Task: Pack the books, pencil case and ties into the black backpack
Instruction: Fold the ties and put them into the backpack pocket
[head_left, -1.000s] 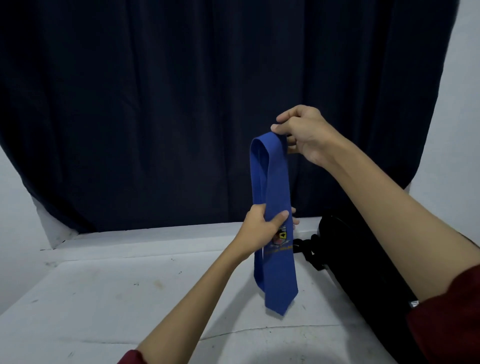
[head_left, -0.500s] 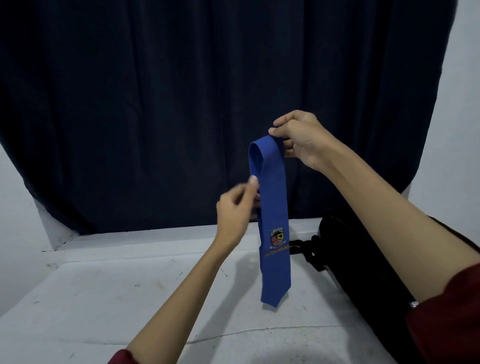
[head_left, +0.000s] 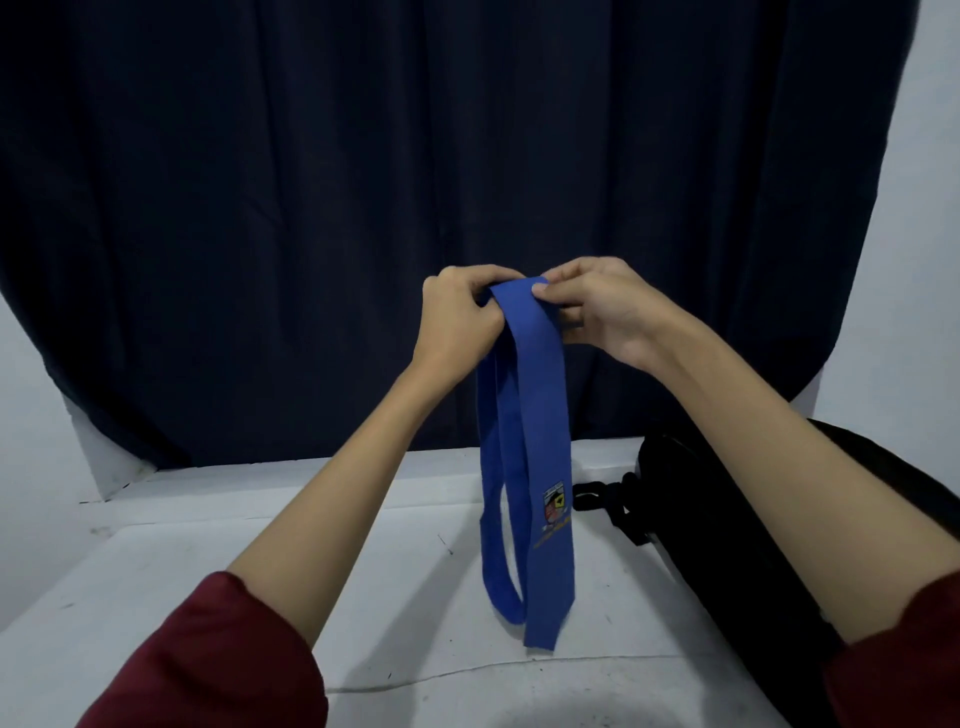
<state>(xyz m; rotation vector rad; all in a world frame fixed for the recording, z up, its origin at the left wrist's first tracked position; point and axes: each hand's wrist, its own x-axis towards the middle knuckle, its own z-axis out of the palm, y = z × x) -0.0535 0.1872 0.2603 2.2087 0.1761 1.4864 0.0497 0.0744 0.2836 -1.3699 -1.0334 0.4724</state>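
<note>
Both hands meet at chest height over the white table (head_left: 208, 597): left hand (head_left: 457, 317) & right hand (head_left: 602, 306) each pinch the top fold of a blue tie (head_left: 540, 415), fingers curled round the cloth. Tie hangs doubled btwn them, crest badge near its wide tip, tip just above the tabletop. Black backpack (head_left: 727, 519) lies on the table at right, partly behind the right forearm. Dark curtain (head_left: 415, 156) hangs behind; maroon sleeves on both arms.

Head-worn camera looks forward and down, close over the table (head_left: 218, 582).
</note>
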